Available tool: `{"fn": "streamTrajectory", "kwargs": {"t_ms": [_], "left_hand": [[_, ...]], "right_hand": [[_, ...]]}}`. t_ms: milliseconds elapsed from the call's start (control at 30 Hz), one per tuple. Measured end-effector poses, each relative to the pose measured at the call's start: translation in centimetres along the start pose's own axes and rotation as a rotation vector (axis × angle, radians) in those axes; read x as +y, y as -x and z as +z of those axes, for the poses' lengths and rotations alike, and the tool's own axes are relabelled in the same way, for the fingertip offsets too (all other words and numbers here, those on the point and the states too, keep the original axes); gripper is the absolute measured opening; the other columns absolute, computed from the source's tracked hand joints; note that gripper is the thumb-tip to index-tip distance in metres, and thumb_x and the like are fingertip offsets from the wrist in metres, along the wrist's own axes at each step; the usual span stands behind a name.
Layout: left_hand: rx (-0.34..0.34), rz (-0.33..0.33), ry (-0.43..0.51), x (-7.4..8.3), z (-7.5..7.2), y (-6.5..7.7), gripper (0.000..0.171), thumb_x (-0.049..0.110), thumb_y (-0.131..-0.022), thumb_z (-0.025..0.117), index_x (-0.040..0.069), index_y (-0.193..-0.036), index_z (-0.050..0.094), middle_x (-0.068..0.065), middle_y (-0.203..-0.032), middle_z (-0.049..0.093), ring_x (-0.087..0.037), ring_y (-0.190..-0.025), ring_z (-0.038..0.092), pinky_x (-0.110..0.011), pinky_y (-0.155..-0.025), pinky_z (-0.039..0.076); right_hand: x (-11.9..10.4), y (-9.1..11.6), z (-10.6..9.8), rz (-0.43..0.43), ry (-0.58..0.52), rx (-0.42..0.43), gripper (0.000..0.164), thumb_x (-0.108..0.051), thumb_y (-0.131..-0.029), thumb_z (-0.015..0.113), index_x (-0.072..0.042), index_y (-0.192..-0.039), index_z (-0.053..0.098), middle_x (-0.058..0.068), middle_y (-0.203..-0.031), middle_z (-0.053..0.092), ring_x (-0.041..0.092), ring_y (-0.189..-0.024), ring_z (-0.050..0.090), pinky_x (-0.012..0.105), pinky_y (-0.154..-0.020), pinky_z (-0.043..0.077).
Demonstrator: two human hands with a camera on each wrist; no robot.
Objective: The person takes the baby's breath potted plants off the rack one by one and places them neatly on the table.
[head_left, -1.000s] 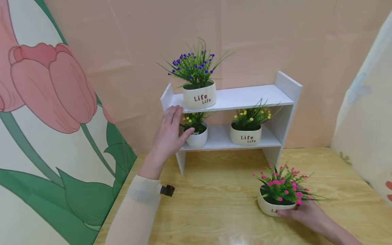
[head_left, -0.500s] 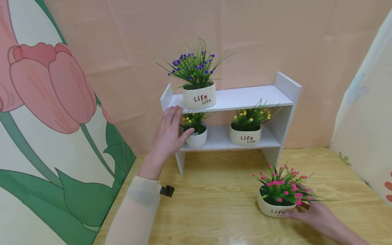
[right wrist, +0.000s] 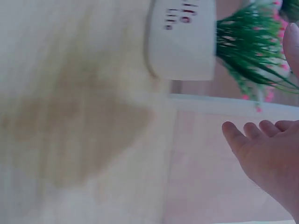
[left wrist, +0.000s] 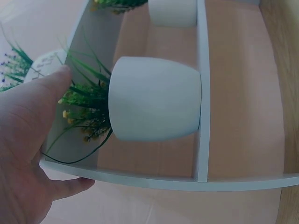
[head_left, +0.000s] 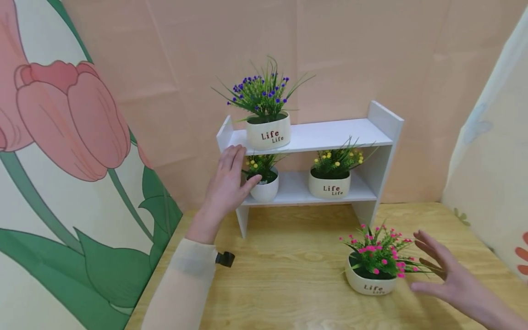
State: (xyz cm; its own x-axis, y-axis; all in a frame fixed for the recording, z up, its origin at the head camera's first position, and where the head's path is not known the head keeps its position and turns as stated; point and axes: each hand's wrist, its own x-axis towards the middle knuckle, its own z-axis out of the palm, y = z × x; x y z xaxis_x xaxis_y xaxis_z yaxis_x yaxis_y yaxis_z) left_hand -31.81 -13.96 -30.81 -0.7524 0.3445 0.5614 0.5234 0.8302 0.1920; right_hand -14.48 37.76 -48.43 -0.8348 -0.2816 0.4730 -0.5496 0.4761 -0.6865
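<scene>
pot of pink flowers (head_left: 364,283) beside released right hand (head_left: 455,278); left hand (head_left: 224,185) unclenched, touching shelf (head_left: 336,133)

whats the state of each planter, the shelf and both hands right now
Left hand: resting against the shelf's left end
Right hand: open, fingers spread, holding nothing
White two-tier shelf: standing upright
Purple-flowered planter: upright, on the top board
Left yellow-flowered planter: upright, on the lower board, partly hidden
Right yellow-flowered planter: upright, on the lower board
Pink-flowered planter: upright on the table, not held
</scene>
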Motion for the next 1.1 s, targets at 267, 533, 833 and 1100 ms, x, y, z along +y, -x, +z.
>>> {"fn": "streamTrajectory", "kwargs": {"t_ms": [267, 533, 833, 1100], "left_hand": [[-0.017, -0.014, 0.002, 0.1, -0.2, 0.1, 0.089, 0.053, -0.108, 0.069, 0.006, -0.172, 0.03, -0.015, -0.179, 0.026, -0.03, -0.168, 0.016, -0.049, -0.134, 0.026], [-0.021, -0.018, 0.005, 0.1, -0.1, 0.1, 0.089, 0.053, -0.108, 0.069, 0.006, -0.173, 0.029, -0.014, -0.179, 0.025, -0.03, -0.168, 0.015, -0.048, -0.134, 0.025], [-0.02, -0.018, 0.0, 0.1, -0.2, 0.1, 0.089, 0.052, -0.108, 0.069, 0.006, -0.173, 0.029, -0.014, -0.179, 0.025, -0.03, -0.168, 0.016, -0.047, -0.134, 0.023], [-0.013, -0.018, -0.012, 0.2, 0.0, 0.1, 0.089, 0.052, -0.108, 0.069, 0.006, -0.172, 0.03, -0.015, -0.179, 0.027, -0.031, -0.167, 0.017, -0.047, -0.134, 0.023]], "right_hand": [[-2.9, -2.6, -2.3, -0.047, 0.001, 0.004, 0.134, 0.032, -0.071, 0.08, -0.007, -0.177, 0.009, -0.016, -0.18, 0.021, -0.016, -0.149, 0.032, 0.001, -0.102, 0.038], [-7.1, -6.4, -3.9, -0.01, 0.071, -0.025, 0.131, 0.021, -0.079, 0.085, -0.017, -0.179, 0.01, -0.009, -0.182, 0.02, -0.019, -0.141, 0.035, 0.001, -0.098, 0.039], [-12.2, -12.3, -2.9, -0.023, 0.094, -0.058, 0.127, 0.007, -0.083, 0.092, -0.027, -0.179, 0.016, 0.006, -0.183, 0.021, 0.029, -0.162, 0.032, 0.003, -0.103, 0.038], [-16.4, -18.5, -2.3, -0.043, 0.102, -0.085, 0.12, 0.0, -0.087, 0.093, -0.015, -0.178, 0.018, 0.018, -0.181, 0.021, 0.063, -0.154, 0.029, 0.001, -0.107, 0.032]]}}
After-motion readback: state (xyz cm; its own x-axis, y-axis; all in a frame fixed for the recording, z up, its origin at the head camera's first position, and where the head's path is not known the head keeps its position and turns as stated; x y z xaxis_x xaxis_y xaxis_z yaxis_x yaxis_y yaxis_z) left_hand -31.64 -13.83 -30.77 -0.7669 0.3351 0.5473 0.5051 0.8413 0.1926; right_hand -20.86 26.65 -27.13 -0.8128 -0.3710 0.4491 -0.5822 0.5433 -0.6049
